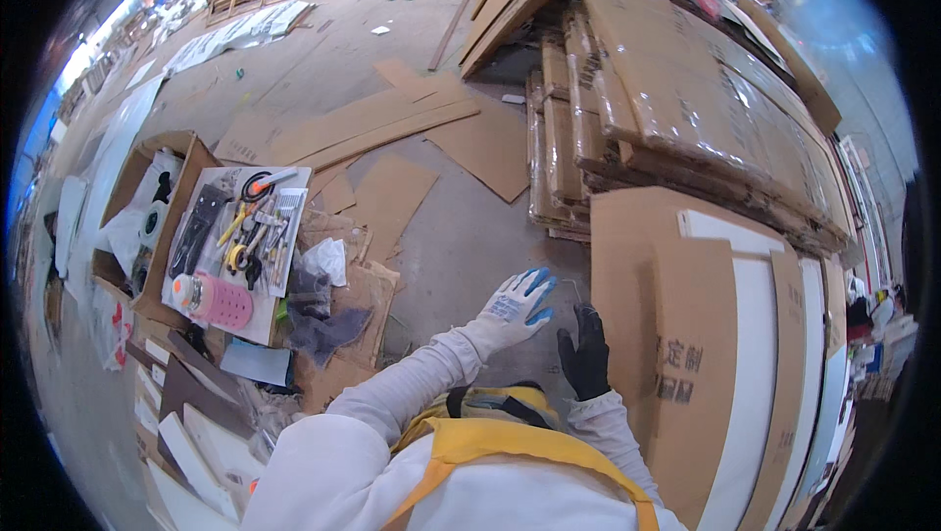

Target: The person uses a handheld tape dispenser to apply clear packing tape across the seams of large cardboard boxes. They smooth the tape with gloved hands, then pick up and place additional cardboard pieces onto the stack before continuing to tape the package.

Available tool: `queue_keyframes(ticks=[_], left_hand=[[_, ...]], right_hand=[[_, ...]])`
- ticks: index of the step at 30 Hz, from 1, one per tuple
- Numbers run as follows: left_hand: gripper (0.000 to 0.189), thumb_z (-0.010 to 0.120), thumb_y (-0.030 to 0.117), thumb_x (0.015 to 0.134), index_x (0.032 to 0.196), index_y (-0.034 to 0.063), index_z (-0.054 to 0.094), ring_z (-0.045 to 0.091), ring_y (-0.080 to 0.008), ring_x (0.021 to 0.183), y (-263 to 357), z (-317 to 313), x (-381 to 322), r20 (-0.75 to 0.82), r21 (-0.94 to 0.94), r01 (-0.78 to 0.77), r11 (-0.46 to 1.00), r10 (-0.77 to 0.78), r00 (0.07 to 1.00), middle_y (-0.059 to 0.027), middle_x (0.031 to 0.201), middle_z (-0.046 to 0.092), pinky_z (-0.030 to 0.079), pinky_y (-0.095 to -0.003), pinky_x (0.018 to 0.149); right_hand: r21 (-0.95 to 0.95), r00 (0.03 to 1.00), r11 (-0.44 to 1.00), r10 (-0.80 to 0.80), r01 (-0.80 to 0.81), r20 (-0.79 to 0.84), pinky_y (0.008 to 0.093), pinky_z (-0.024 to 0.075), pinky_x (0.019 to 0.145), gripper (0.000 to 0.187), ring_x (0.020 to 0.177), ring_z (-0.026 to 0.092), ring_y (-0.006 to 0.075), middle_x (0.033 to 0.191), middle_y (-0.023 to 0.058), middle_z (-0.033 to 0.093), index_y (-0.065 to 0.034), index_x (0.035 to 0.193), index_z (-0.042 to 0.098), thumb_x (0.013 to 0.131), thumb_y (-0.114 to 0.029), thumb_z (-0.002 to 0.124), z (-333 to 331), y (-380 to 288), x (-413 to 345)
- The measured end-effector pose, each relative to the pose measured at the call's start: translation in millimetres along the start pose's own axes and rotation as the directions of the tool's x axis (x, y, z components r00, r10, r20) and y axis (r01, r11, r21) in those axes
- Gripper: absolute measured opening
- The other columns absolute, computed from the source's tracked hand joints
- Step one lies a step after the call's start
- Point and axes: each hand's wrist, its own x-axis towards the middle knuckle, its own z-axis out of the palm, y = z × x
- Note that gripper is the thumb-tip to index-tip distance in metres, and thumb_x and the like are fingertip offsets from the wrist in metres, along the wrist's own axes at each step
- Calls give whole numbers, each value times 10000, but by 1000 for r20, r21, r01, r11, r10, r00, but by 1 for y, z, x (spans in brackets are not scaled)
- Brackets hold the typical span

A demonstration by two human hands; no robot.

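Observation:
My left hand point(517, 303), in a white glove with blue fingertips, reaches over the concrete floor with its fingers spread and nothing in it. To its right is my right hand point(584, 355) in a black glove, thumb apart from the fingers. A thin pale strand point(573, 283) shows at its fingertips; whether the hand grips it cannot be told. Close beside that hand stands a large cardboard sheet point(625, 252) leaning with white panels point(757, 310). A yellow apron strap point(507, 435) crosses my chest.
Left, a board holds hand tools point(253, 237) and a pink bottle point(224, 301), beside an open cardboard box point(202, 152). Flat cardboard pieces point(397, 186) lie ahead. Film-wrapped cardboard packages point(684, 90) are stacked at the right. Offcut panels point(195, 457) lie lower left.

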Motion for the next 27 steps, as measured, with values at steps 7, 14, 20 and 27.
queue_keyframes(ticks=[7,14,20,27], left_hand=[[573,590,317,890,1387,90,418,356,-379,1326,-124,-16,66,-41,-84,263,961,-267,963,-203,1443,372,286,-435,1109],[655,639,304,861,1403,40,383,483,-333,1233,-298,-21,124,-66,-317,743,589,-795,603,-200,1395,444,392,-403,1022],[743,691,324,816,1427,66,355,517,-337,1190,-428,22,123,163,-691,719,-74,-985,55,-218,1354,466,428,-393,983],[928,722,332,783,1504,149,167,352,-372,1329,-535,39,156,70,-276,953,129,-986,154,-239,1469,296,343,-419,1070]], right_hand=[[116,991,993,-31,15,131,423,393,1015,499,1205,485,363,1306,227,503,-12,1307,485,867,-196,630,76,49,127],[131,584,734,404,-666,704,377,485,857,531,1044,590,275,1247,213,547,-14,1308,477,854,-215,666,222,169,333],[131,654,878,236,-460,719,340,508,693,646,931,617,167,1180,184,601,-5,1338,443,813,-247,729,340,216,435],[280,522,476,512,-833,682,297,505,605,593,805,592,161,1015,108,639,-8,1314,480,837,-275,708,434,265,495]])
